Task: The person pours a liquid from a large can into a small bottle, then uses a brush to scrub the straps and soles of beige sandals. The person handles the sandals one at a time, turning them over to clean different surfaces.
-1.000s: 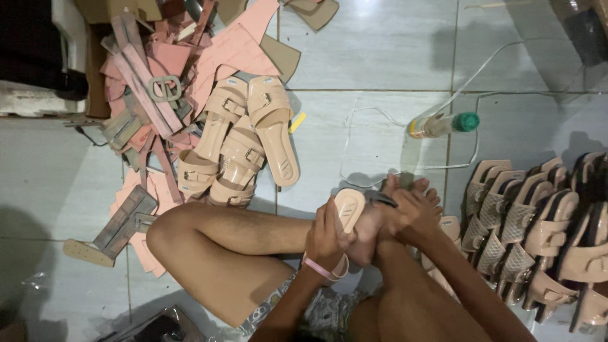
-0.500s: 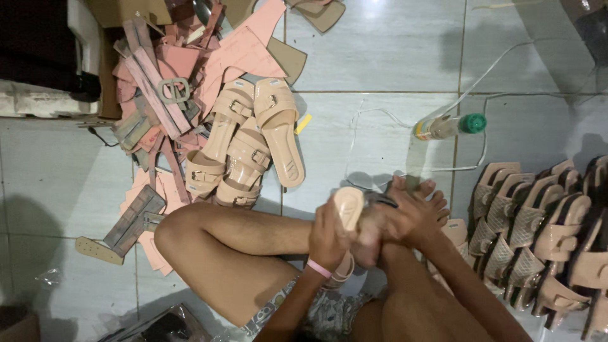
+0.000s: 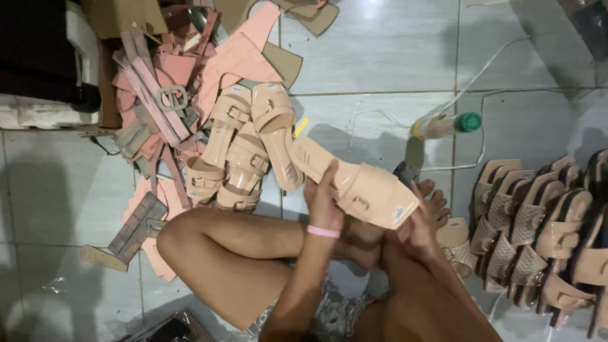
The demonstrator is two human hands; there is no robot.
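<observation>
The person is sitting cross-legged on the tiled floor point(image 3: 380, 57) and is holding a beige sandal point(image 3: 354, 183) above the knees; the left hand point(image 3: 324, 201) is gripping its heel end, fingers clamped round the sole, while the right hand point(image 3: 423, 229) is supporting the toe end from beneath, its fingers closed on the edge as far as can be seen; a pink wristband point(image 3: 323, 232) is sitting on the left wrist.

As a judgement of progress: a small pile of finished-looking beige sandals point(image 3: 244, 149) is lying just beside the left knee, and rows of sandals point(image 3: 544, 228) are standing to the right, some with patterned insoles; a heap of pink and brown straps and cut pieces point(image 3: 171, 95) is lying further left, so a good deal of material seems to be waiting; the sandal in hand already appears to be carrying its buckle strap.

A glue bottle with a green cap point(image 3: 446, 125) is lying on the floor beyond the feet, with a thin white cord point(image 3: 481, 69) trailing past it.

Compared with half a second ago, the sandal is now being held lengthwise and higher, its upper showing, where only its sole end was showing, low by the feet; the hands are further apart.
</observation>
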